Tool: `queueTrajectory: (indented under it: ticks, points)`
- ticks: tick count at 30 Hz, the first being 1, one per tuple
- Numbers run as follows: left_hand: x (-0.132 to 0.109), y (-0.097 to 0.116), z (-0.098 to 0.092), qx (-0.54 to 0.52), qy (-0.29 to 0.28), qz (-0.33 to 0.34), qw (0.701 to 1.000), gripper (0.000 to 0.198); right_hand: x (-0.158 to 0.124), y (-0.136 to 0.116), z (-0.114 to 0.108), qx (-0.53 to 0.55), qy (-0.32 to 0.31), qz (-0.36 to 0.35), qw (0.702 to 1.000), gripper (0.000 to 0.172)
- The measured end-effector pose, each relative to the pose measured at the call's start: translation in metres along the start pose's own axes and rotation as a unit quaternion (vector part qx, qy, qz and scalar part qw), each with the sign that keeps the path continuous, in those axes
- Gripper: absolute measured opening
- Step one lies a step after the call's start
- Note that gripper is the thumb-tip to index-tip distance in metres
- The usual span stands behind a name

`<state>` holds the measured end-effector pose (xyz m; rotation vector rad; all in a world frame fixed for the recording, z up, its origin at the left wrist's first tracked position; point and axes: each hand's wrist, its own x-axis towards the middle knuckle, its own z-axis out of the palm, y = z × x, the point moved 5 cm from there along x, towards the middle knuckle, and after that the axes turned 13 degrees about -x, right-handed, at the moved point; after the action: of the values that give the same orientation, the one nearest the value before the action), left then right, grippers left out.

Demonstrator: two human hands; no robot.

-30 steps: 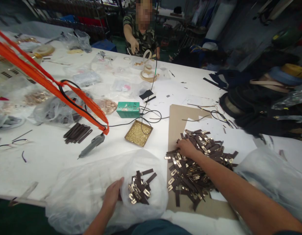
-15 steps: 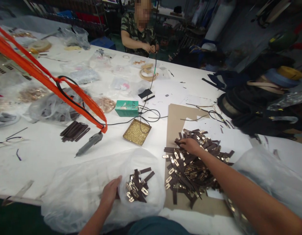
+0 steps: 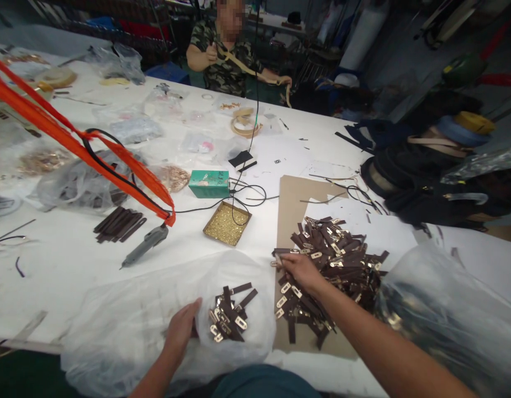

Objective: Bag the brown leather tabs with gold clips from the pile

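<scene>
My left hand (image 3: 184,327) grips the side of a clear plastic bag (image 3: 261,326), its fingertips partly hidden by the film. In the bag's round mouth lies a small heap of brown straps with gold metal ends (image 3: 228,315). At the left edge of a larger pile of the same straps (image 3: 342,260), my right hand (image 3: 301,271) is closed, thumb and fingers pinching a brown strap (image 3: 285,252). That pile rests on a brown cardboard sheet (image 3: 290,204) and white paper.
A shallow tray of gold bits (image 3: 226,223) and a green box (image 3: 209,184) with cables stand mid-table. A grey electric screwdriver (image 3: 145,247) hangs from an orange strap near dark strips (image 3: 119,224). Another plastic bag (image 3: 449,309) lies right. Across the table, a person (image 3: 224,61) holds a beige strip.
My right hand has moved left and slightly toward me, from the top of the pile to its left edge. My left hand stays on the bag. The person opposite has raised a beige strip.
</scene>
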<state>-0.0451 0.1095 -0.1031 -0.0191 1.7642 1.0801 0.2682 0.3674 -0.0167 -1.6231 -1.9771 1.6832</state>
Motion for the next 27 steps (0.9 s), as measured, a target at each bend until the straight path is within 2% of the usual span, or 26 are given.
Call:
queueTrajectory:
  ticks: [2,3,4,6,8,9,12,14,21,24,27]
  points:
    - [-0.001,0.001,0.001,0.000,0.001,-0.006,1.000,0.062,-0.015,-0.013,0.047,-0.027,-0.125,-0.069,0.989,0.053]
    - [-0.002,0.001,0.001,0.000,0.000,-0.008,1.000,0.061,-0.018,-0.019,0.059,-0.067,-0.141,-0.098,0.983,0.049]
    - [-0.002,0.002,0.002,0.000,-0.001,-0.010,1.000,0.061,-0.018,-0.023,0.063,-0.117,-0.131,-0.115,0.978,0.044]
    - [-0.002,0.002,0.002,0.000,-0.002,-0.009,1.000,0.062,-0.005,-0.026,0.048,-0.240,-0.030,-0.107,0.965,0.036]
    - [-0.002,0.002,0.003,0.001,-0.002,-0.005,1.000,0.062,0.014,-0.024,0.019,-0.367,0.077,-0.072,0.924,0.037]
    - [-0.002,0.002,0.002,0.003,-0.002,-0.003,1.000,0.061,0.024,-0.023,0.006,-0.427,0.106,-0.058,0.896,0.039]
    - [0.000,0.001,0.002,0.004,-0.006,-0.001,1.000,0.061,0.048,-0.013,-0.018,-0.554,0.104,-0.029,0.826,0.037]
    - [0.001,-0.001,0.001,0.002,-0.008,-0.003,1.000,0.061,0.056,-0.006,-0.022,-0.583,0.077,-0.028,0.809,0.031]
    - [0.000,-0.002,0.001,-0.007,-0.006,-0.011,1.000,0.060,0.065,0.000,-0.028,-0.575,0.026,-0.049,0.816,0.026]
    - [-0.003,0.001,0.003,-0.010,-0.008,-0.011,1.000,0.061,0.070,-0.002,-0.038,-0.548,0.010,-0.050,0.835,0.022]
    - [-0.004,0.003,0.004,-0.009,-0.007,-0.014,1.000,0.062,0.072,-0.005,-0.055,-0.501,0.040,-0.028,0.864,0.021]
